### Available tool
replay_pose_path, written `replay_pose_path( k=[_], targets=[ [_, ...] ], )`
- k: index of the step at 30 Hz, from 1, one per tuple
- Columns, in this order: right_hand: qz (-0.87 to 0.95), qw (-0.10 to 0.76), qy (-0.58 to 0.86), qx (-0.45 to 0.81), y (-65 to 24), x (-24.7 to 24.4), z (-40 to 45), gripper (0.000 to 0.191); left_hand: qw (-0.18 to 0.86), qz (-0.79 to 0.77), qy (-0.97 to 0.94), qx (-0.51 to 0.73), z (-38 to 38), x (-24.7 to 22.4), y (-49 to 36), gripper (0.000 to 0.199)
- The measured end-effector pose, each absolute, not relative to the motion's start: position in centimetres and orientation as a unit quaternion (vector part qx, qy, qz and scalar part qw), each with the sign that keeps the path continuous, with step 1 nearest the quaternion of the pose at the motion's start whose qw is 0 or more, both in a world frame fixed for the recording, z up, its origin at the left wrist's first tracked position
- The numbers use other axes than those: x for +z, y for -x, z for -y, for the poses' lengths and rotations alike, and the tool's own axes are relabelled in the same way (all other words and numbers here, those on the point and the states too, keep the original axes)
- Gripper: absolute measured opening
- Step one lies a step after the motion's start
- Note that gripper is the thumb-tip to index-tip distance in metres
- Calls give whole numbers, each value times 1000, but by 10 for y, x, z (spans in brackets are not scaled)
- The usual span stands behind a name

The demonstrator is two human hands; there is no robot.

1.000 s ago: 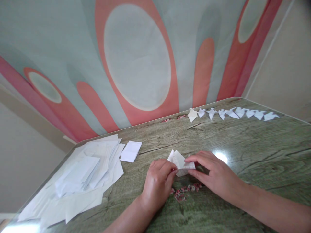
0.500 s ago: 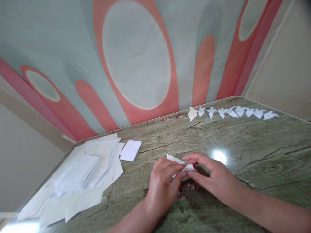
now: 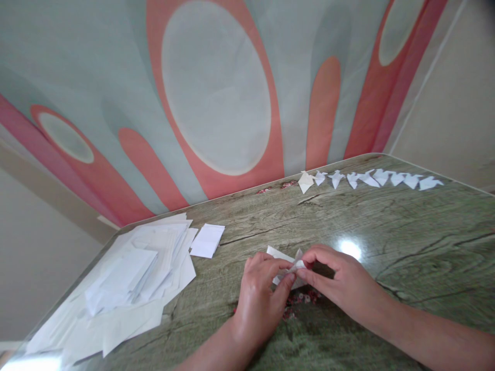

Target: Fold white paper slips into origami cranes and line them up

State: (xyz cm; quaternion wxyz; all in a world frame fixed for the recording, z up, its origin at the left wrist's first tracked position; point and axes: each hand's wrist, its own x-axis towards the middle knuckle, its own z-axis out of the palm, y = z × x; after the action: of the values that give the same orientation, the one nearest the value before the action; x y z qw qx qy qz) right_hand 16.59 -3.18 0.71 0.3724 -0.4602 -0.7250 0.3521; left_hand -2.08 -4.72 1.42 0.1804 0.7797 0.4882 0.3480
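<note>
A small folded piece of white paper (image 3: 279,253) is held between both hands, just above the wood-grain table (image 3: 247,221). My left hand (image 3: 263,288) pinches its near left side between thumb and fingers. From the right, my right hand (image 3: 328,270) grips a narrow folded end with thumb and forefinger. A thin point of the paper sticks up between the hands. The fingers hide part of the folds.
Folded white paper birds (image 3: 381,176) stand in a row along the back right edge. Loose white sheets (image 3: 170,257) are piled at the left, with a small stack of paper pieces (image 3: 208,240) beside them. A patterned wall (image 3: 216,93) rises behind the table.
My right hand has shifted slightly right, and a thin point of the paper now stands up. More of the paper shows between the hands, which both still hold it.
</note>
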Motion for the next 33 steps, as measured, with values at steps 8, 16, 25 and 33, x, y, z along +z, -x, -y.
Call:
replay_pose_path(
  k=[8,16,25,33],
  targets=[
    [728,366,446,370,-165,6,32,11,214,-454,-793,347,44,12,21,13],
    [721,359,461,373,-166,5,32,9,217,-455,-791,347,45,12,20,11],
    [712,387,452,372,-165,6,33,14,192,-450,-801,345,47,13,20,12],
    [741,389,426,343,-167,9,33,10,148,-444,-823,321,49,19,20,11]
  ],
)
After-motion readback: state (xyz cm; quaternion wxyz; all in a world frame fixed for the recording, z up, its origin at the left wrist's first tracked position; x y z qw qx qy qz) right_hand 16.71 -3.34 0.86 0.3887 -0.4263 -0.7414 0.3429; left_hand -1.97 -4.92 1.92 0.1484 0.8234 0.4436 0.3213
